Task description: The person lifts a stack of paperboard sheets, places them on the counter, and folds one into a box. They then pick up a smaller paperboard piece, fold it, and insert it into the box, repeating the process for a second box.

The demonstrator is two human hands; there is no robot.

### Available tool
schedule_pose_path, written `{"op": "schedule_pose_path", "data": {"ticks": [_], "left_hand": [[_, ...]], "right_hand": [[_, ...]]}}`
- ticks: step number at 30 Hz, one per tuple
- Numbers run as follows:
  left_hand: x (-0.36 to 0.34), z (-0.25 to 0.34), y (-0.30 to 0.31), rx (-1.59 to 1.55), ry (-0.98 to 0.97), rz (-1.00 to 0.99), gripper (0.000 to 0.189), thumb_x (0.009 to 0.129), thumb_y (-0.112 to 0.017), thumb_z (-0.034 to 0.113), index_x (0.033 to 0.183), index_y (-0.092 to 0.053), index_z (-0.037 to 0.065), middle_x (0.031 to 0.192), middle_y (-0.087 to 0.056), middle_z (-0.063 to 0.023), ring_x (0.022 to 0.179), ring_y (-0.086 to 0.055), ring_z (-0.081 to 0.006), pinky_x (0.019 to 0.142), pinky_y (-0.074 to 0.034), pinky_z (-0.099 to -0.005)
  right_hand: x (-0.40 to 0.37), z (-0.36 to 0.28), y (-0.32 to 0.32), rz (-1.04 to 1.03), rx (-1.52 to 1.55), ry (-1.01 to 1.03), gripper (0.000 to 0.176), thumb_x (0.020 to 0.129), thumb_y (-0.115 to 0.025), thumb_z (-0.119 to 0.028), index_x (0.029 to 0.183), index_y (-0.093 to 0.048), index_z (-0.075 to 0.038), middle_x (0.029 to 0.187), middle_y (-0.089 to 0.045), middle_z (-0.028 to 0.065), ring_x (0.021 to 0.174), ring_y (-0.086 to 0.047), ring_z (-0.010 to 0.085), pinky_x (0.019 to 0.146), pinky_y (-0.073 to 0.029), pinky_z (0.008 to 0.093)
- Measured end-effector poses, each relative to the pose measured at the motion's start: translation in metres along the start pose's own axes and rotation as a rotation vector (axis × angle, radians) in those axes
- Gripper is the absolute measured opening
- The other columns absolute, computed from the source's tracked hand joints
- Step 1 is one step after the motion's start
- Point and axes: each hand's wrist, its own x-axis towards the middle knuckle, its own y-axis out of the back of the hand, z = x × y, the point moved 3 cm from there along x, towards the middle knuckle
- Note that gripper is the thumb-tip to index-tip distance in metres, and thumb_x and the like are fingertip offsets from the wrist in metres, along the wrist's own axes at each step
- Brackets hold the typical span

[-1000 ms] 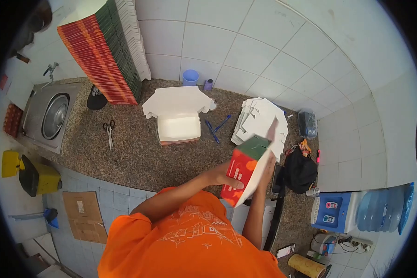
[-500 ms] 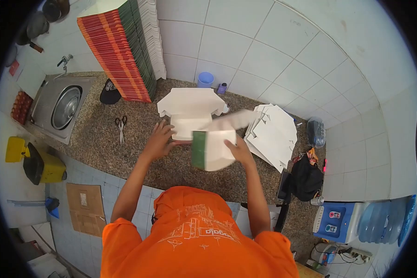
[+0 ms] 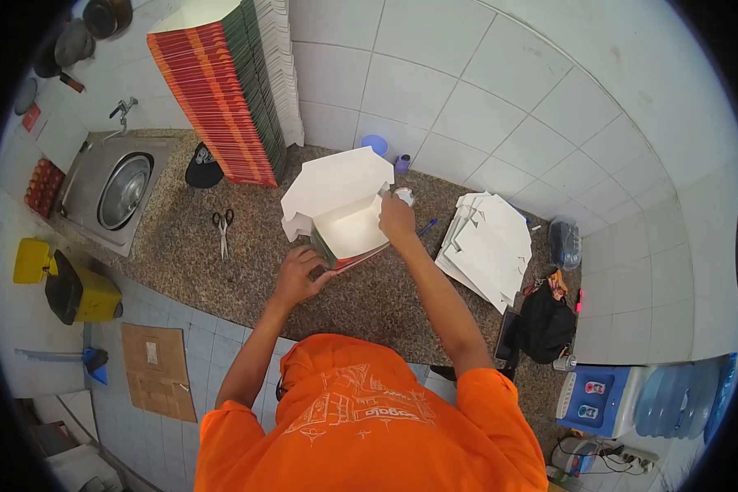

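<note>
A paper food box point(image 3: 352, 231) stands open on the counter in front of me, white inside with green and red outer walls. Its wide white lid point(image 3: 336, 187) is raised at the back, tilted toward the wall. My left hand point(image 3: 299, 277) holds the box's near left corner, fingers bent along the left wall and thumb at the front. At the right end of the box, my right hand point(image 3: 397, 220) is closed over the wall, its fingertips partly hidden. A small round white thing point(image 3: 404, 196) lies just beyond the right hand.
White cardboard flats point(image 3: 488, 246) lie piled at right. A tall stack of red and green cartons point(image 3: 217, 102) stands back left. Scissors point(image 3: 223, 235), a cap point(image 3: 203, 167), a blue cup point(image 3: 374, 145) and a blue pen point(image 3: 428, 227) are around the box. A sink point(image 3: 123, 193) is far left.
The green-sided white carton piece that my right hand held in front is no longer seen apart from the box. My right hand has moved up to the box's right end; the box has turned slightly.
</note>
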Motion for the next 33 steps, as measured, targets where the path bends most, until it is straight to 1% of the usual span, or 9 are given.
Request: {"op": "schedule_pose_path", "data": {"ticks": [5,8,10,12,15,17,24,26,33], "left_hand": [[0.012,0.006,0.003,0.112,-0.031,-0.017,0.02,0.075,-0.086,0.028,0.08,-0.075,0.012,0.09,-0.072,-0.0016,0.109,-0.058,-0.029,0.104,-0.036,-0.048],[0.016,0.008,0.007,0.163,-0.042,-0.041,0.024,0.076,-0.087,0.034,0.077,-0.077,0.012,0.09,-0.072,-0.0002,0.114,-0.057,-0.03,0.106,-0.033,-0.0521],[0.013,0.005,0.004,0.172,-0.051,-0.023,0.025,0.076,-0.087,0.036,0.078,-0.078,0.013,0.092,-0.072,0.0003,0.115,-0.055,-0.0305,0.106,-0.032,-0.0535],[0.01,0.004,-0.002,0.18,-0.064,-0.012,0.026,0.076,-0.086,0.038,0.079,-0.078,0.013,0.094,-0.071,0.0008,0.116,-0.054,-0.031,0.106,-0.031,-0.0548],[0.002,0.006,-0.006,0.252,-0.04,0.035,0.028,0.075,-0.086,0.041,0.076,-0.078,0.014,0.1,-0.068,-0.0006,0.117,-0.053,-0.0305,0.106,-0.03,-0.055],[-0.001,0.008,-0.004,0.266,-0.015,0.101,0.028,0.072,-0.087,0.04,0.081,-0.078,0.015,0.102,-0.064,-0.0029,0.113,-0.054,-0.0302,0.101,-0.032,-0.0532],[-0.004,-0.019,-0.007,0.296,0.131,0.139,0.058,0.064,-0.091,0.043,0.11,-0.072,0.012,0.101,-0.062,-0.0056,0.103,-0.055,-0.0296,0.091,-0.036,-0.0475],[-0.009,-0.029,-0.021,0.263,0.133,0.14,0.065,0.063,-0.091,0.046,0.114,-0.071,0.011,0.106,-0.065,-0.0072,0.103,-0.058,-0.0317,0.09,-0.039,-0.05],[-0.006,-0.009,-0.018,0.323,0.456,0.088,0.084,0.064,-0.087,0.051,0.134,-0.06,0.016,0.124,-0.068,-0.0102,0.112,-0.062,-0.0357,0.091,-0.041,-0.0574]], "right_hand": [[-0.004,-0.005,0.0,0.009,0.031,-0.077,0.055,0.08,-0.073,-0.005,0.13,-0.049,0.001,0.114,-0.065,0.0196,0.104,-0.069,0.0418,0.079,-0.061,0.0464],[-0.025,-0.024,0.02,0.271,-0.012,0.039,0.057,0.083,-0.074,-0.01,0.134,-0.049,0.001,0.113,-0.063,0.021,0.108,-0.065,0.0417,0.083,-0.058,0.0483],[-0.053,-0.049,0.048,0.491,0.124,0.344,0.057,0.087,-0.072,-0.018,0.136,-0.05,0.001,0.11,-0.062,0.0208,0.108,-0.062,0.0391,0.089,-0.054,0.0498],[-0.089,-0.071,0.029,0.113,0.508,0.44,0.035,0.089,-0.071,-0.023,0.113,-0.058,-0.001,0.104,-0.062,0.0163,0.101,-0.063,0.0364,0.085,-0.051,0.0486],[-0.121,-0.083,-0.006,-0.194,0.198,0.561,0.029,0.091,-0.069,-0.025,0.105,-0.062,-0.001,0.102,-0.064,0.015,0.098,-0.064,0.035,0.085,-0.051,0.0475],[-0.129,-0.083,-0.01,-0.011,0.201,0.552,0.029,0.095,-0.065,-0.03,0.101,-0.063,-0.002,0.098,-0.065,0.0156,0.095,-0.065,0.0361,0.084,-0.051,0.0478],[-0.108,-0.107,0.008,-0.226,0.086,0.527,0.029,0.097,-0.06,-0.027,0.105,-0.063,0.0,0.088,-0.072,0.0166,0.086,-0.071,0.0368,0.077,-0.054,0.0507],[-0.096,-0.13,0.013,-0.041,0.105,0.249,0.024,0.093,-0.062,-0.019,0.105,-0.061,0.001,0.083,-0.073,0.0188,0.078,-0.073,0.0383,0.069,-0.057,0.0507],[-0.076,-0.142,-0.023,-0.035,0.059,0.267,0.019,0.086,-0.062,-0.01,0.101,-0.059,0.002,0.08,-0.073,0.0206,0.076,-0.075,0.0374,0.066,-0.059,0.047]]}}
